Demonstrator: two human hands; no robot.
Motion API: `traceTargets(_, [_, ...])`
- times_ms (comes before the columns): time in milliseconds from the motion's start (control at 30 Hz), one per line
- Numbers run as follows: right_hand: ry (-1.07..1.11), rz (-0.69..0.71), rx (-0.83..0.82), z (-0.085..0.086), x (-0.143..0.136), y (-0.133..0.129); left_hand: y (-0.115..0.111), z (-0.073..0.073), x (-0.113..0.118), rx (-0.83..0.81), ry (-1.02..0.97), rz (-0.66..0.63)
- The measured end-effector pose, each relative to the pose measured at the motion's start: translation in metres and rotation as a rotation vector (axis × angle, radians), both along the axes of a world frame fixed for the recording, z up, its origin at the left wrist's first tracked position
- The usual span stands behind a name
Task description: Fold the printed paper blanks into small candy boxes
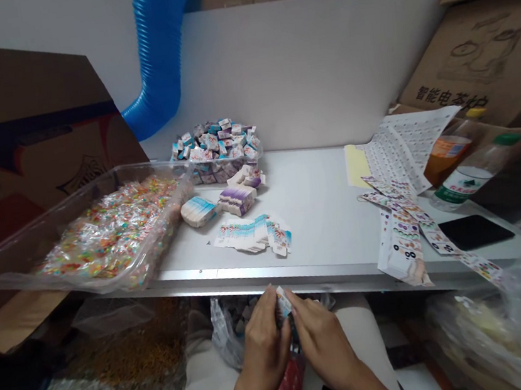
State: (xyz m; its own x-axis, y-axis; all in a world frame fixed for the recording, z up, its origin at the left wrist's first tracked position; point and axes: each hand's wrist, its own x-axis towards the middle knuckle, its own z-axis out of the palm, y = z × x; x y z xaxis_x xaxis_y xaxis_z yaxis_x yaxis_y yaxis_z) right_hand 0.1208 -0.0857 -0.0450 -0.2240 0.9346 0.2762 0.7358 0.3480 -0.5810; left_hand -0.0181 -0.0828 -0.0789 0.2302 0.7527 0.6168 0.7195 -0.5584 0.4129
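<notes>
At the left of the frame, a clear tray (3, 283) of colourful small packets (116, 219) stands near a cardboard box (27, 116); its walls probably serve to keep the packets together. Right of it, a heap of small boxes (221, 144) fills a clear container at upper centre. Before this lie a blue-white stack (199, 210) and a purple stack (238, 199), and nearer the counter (317, 194) edge some flat cartons (249, 233) are fanned out, perhaps so that single ones are easy to take.

At lower centre, the left hand (263, 329) and the right hand (319, 327) meet around one small carton (282, 301). The fingers of both hands are close on it from two sides, maybe to keep it steady; they hide most of it. The counter edge lies between the hands and the fanned cartons.

On the right, sticker sheets (402, 244), a bottle (465, 179) and a black phone (476, 232) crowd the counter; a plastic bag (505, 329) fills the lower right corner.
</notes>
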Motion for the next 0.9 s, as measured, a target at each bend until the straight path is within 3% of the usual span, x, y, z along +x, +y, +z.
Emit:
traceTargets(100, [0.233,-0.012,-0.044,-0.008,0.002,-0.001,-0.001,-0.001,0.0,-0.066,-0.059,0.019])
traceTargets(233, [-0.037,0.065,0.153,-0.016,-0.001,-0.009,-0.001,-0.009,-0.005,-0.095,-0.046,-0.005])
traceTargets(300, [-0.133,0.128,0.139,-0.014,0.0,-0.003,0.0,-0.019,-0.009,-0.147,-0.007,-0.014])
traceTargets(367, [-0.13,0.137,0.095,-0.007,0.005,0.016,0.002,-0.03,-0.014,-0.209,0.073,0.024])
traceTargets(467, [-0.116,-0.017,0.167,0.005,0.014,0.062,0.003,-0.036,-0.017,-0.267,0.192,0.129])
traceTargets(567, [-0.273,-0.071,0.155,0.011,0.018,0.105,0.001,-0.027,-0.015,-0.24,0.194,0.135])
traceTargets(667, [-0.412,-0.009,0.12,0.011,0.021,0.124,-0.002,-0.015,-0.013,-0.195,0.153,0.097])
traceTargets(767, [-0.416,-0.002,0.172,0.016,0.028,0.118,0.0,-0.007,-0.013,-0.15,0.098,0.074])
traceTargets(900, [-0.023,-0.112,0.279,0.037,0.033,0.085,0.017,0.015,-0.006,-0.017,0.063,0.151])
